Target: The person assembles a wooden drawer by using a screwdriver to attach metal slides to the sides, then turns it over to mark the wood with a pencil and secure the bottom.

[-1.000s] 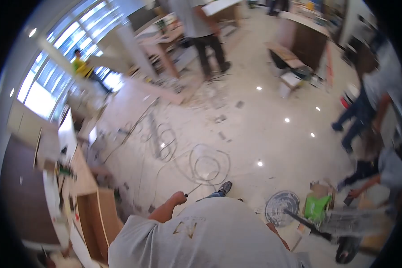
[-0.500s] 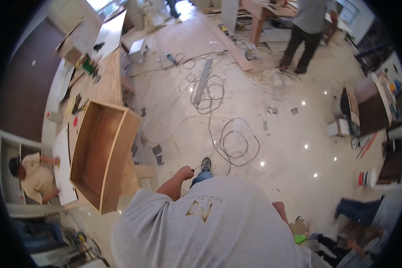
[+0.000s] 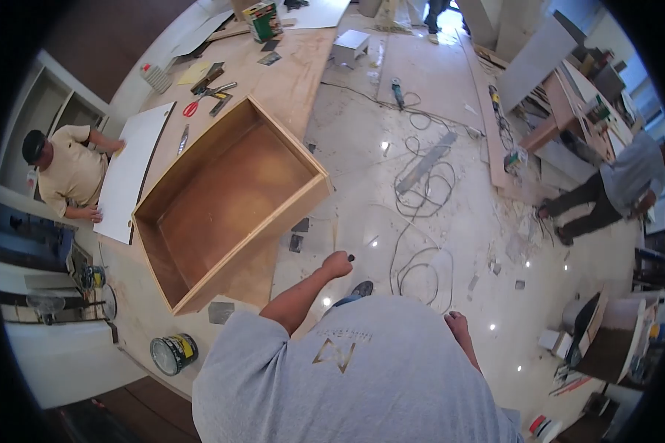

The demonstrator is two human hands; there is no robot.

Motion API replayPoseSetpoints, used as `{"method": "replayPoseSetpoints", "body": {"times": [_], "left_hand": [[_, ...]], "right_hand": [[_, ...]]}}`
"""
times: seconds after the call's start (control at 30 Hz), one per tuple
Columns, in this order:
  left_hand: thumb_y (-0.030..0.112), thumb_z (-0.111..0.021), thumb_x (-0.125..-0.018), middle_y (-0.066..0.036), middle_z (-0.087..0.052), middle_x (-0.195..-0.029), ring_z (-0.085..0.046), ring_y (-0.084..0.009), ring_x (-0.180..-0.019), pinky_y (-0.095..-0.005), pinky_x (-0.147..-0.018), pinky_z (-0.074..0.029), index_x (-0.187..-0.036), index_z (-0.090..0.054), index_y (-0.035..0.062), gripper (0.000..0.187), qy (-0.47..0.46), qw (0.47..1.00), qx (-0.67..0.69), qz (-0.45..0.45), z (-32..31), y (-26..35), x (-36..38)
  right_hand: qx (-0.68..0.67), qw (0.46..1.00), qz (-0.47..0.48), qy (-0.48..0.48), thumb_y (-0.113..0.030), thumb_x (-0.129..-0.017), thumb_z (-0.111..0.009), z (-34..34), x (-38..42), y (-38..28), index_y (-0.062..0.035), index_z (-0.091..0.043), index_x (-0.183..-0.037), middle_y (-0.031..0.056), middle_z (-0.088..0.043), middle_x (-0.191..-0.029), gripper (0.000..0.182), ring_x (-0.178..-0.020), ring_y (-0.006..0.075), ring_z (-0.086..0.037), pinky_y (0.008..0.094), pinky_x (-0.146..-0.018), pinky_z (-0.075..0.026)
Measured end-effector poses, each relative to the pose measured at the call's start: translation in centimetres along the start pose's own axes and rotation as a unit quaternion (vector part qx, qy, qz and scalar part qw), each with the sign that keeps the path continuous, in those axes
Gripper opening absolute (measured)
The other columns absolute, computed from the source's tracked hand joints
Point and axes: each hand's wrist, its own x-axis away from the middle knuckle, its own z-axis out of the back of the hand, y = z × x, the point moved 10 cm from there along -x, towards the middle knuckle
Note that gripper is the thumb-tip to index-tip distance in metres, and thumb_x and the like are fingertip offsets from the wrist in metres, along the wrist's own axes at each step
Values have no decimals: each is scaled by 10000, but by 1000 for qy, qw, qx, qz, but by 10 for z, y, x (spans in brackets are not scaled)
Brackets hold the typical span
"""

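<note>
My left hand [image 3: 338, 264] is a closed fist in front of my body, with the dark end of a small object [image 3: 351, 258] showing beside it; the rest is hidden in the palm. Up and to the left of it, an open wooden drawer box [image 3: 222, 192] rests tilted on a plywood worktable [image 3: 303, 81], apart from my hand. My right hand [image 3: 457, 323] hangs low at my side, fingers loosely apart, with nothing seen in it. Beyond the drawer box on the worktable lie red-handled scissors [image 3: 191, 109] and a white panel [image 3: 135, 173].
A person in a tan shirt [image 3: 72, 166] touches the white panel. Another person in grey [image 3: 632, 177] stands at right. Coiled cable [image 3: 428, 188] and a grey strip [image 3: 426, 164] lie on the floor. A paint bucket [image 3: 174, 354] stands at lower left.
My view has swung left, so the drawer box now appears larger and nearer the middle. The paint bucket has come into view. My left fist remains closed.
</note>
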Motion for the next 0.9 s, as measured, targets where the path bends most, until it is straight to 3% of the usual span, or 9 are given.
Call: {"method": "replayPoseSetpoints", "body": {"times": [0.13, 0.2, 0.3, 0.43, 0.57, 0.7, 0.77, 0.8, 0.9], "left_hand": [[169, -576, -738, -257, -676, -820, -672, -393, -748, -454, -699, -537, -869, -659, -39, 259, -50, 985, 163, -10, 18, 73, -4], [90, -661, -741, -83, -583, -709, -568, -139, -609, -286, -548, -457, -868, -621, -14, 168, -115, 935, 334, 26, 35, 120, 10], [46, -686, -744, -44, -579, -755, -559, -124, -631, -282, -559, -453, -959, -631, -7, 229, -143, 884, 440, -62, 83, 178, 6], [39, -687, -760, -36, -595, -812, -566, -114, -687, -260, -616, -460, -1080, -625, -15, 330, -69, 849, 518, -84, 171, 206, -18], [53, -688, -776, -43, -602, -794, -580, -124, -662, -268, -624, -479, -1060, -599, 1, 302, 104, 734, 651, -164, 274, 207, -31], [66, -685, -789, -49, -596, -777, -590, -140, -646, -292, -633, -503, -1016, -575, 20, 257, 272, 690, 665, -94, 340, 169, -15], [69, -685, -794, -49, -587, -767, -585, -141, -639, -295, -619, -498, -987, -568, 20, 231, 333, 660, 673, -30, 343, 142, -3], [65, -688, -794, -42, -578, -744, -578, -134, -625, -286, -592, -485, -968, -569, 16, 216, 357, 632, 687, -8, 341, 132, 4], [66, -695, -794, -37, -569, -721, -562, -125, -606, -276, -558, -465, -928, -570, 18, 190, 468, 568, 675, 61, 338, 99, 29]], "right_hand": [[3, 1000, 18, -8, -265, -799, -678, 10, -74, -1, 12, -656, -923, 185, -648, -828, 303, -782, 330, -631, 464, -685, -467], [11, 998, -9, -61, -225, -780, -685, 20, -75, -37, 0, -643, -906, 170, -633, -801, 261, -739, 330, -618, 450, -679, -473], [80, 989, 25, -124, -204, -773, -688, 14, -115, -66, -8, -638, -901, 156, -622, -780, 239, -708, 323, -608, 440, -667, -478], [185, 954, 142, -188, -202, -779, -686, 3, -236, -34, -13, -639, -907, 141, -616, -764, 233, -688, 311, -602, 433, -649, -481], [255, 908, 251, -220, -200, -785, -684, 32, -345, -30, -18, -641, -913, 126, -611, -748, 227, -668, 298, -596, 427, -631, -484], [269, 766, 558, -173, -198, -791, -683, 65, -424, -88, -23, -643, -919, 111, -605, -733, 221, -648, 286, -590, 420, -613, -487], [117, 943, 180, -253, -274, -789, -683, 91, -493, -147, -18, -614, -819, 83, -550, -654, 267, -601, 234, -566, 418, -513, -458], [29, 978, 1, -208, -311, -788, -682, 117, -504, -190, -15, -599, -769, 69, -523, -615, 309, -578, 208, -554, 417, -463, -444], [121, 963, 166, -177, -306, -842, -618, 101, -548, -354, 36, -616, -836, 163, -600, -781, 343, -742, 310, -581, 440, -680, -460]]}}
